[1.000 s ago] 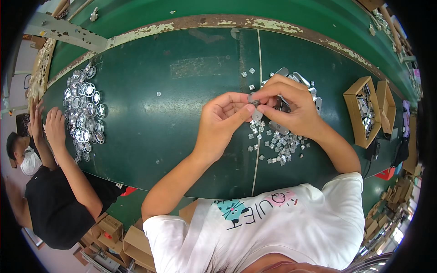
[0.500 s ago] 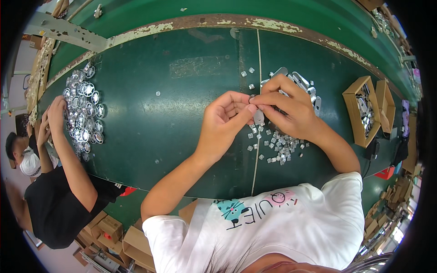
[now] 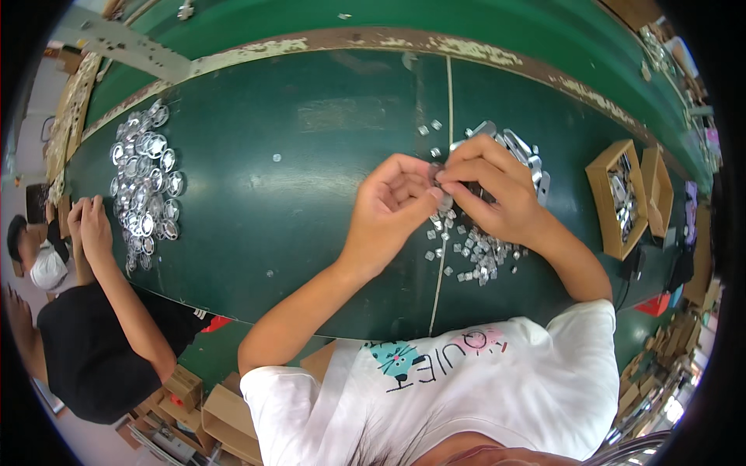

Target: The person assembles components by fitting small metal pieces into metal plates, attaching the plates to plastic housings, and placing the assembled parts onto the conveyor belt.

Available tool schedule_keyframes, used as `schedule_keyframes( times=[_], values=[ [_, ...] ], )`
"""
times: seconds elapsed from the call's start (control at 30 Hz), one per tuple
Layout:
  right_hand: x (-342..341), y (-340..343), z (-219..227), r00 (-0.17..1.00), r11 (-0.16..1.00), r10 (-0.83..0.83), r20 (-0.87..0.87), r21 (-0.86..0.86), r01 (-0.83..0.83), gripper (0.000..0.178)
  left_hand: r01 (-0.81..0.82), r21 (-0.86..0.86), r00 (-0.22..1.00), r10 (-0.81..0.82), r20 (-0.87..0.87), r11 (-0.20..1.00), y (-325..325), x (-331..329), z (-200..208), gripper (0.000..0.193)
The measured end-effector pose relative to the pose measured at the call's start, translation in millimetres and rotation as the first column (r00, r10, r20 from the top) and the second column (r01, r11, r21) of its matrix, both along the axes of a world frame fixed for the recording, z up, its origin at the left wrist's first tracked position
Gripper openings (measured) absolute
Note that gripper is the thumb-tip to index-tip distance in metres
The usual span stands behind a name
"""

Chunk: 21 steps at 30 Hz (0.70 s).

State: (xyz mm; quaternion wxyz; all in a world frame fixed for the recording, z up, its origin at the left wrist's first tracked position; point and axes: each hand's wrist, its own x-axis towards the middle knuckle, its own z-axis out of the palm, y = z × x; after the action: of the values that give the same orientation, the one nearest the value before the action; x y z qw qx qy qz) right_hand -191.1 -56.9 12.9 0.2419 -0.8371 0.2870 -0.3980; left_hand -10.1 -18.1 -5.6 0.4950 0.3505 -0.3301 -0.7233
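My left hand and my right hand meet above the green table, thumbs and fingertips pinched together. Between them they grip a small flat silver metal piece, mostly covered by the fingers. Below my right hand lies a scattered pile of small square, shiny pieces. Long rounded silver metal plates lie just beyond that hand, partly hidden by it. A few more small squares sit past the fingertips.
At the right stand an open cardboard box with metal parts in it and a second carton. Many round silver pieces are heaped at the left, beside a co-worker's hand. A pale line crosses the green tabletop.
My hands stay pinched on the metal piece, with small finger shifts; less of the piece shows now. The co-worker's hand has drawn back from the round pieces toward the near side.
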Motion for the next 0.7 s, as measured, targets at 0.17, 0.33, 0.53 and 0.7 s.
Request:
schedule_keyframes(
  times=[0.17,0.33,0.53,0.7],
  values=[
    [-5,-5,16,0.998,0.916,0.068,-0.017,0.396,-0.056,0.019,0.049,-0.051,0.999,-0.048,0.022,0.997,0,-3,-10,0.013],
    [12,-28,45,0.943,0.220,0.163,0.289,0.921,-0.320,0.034,0.100,-0.138,0.994,-0.104,-0.019,0.985,7,7,1,0.010],
    [89,-206,11,0.997,0.814,-0.076,-0.015,0.576,0.070,0.023,0.111,-0.256,0.957,-0.033,0.289,0.960,14,28,50,0.011],
    [224,-283,-47,0.840,0.942,-0.301,-0.451,-0.278,0.188,0.045,-0.074,-0.400,0.865,0.258,0.430,0.914,-2,77,-15,0.010]
  ],
)
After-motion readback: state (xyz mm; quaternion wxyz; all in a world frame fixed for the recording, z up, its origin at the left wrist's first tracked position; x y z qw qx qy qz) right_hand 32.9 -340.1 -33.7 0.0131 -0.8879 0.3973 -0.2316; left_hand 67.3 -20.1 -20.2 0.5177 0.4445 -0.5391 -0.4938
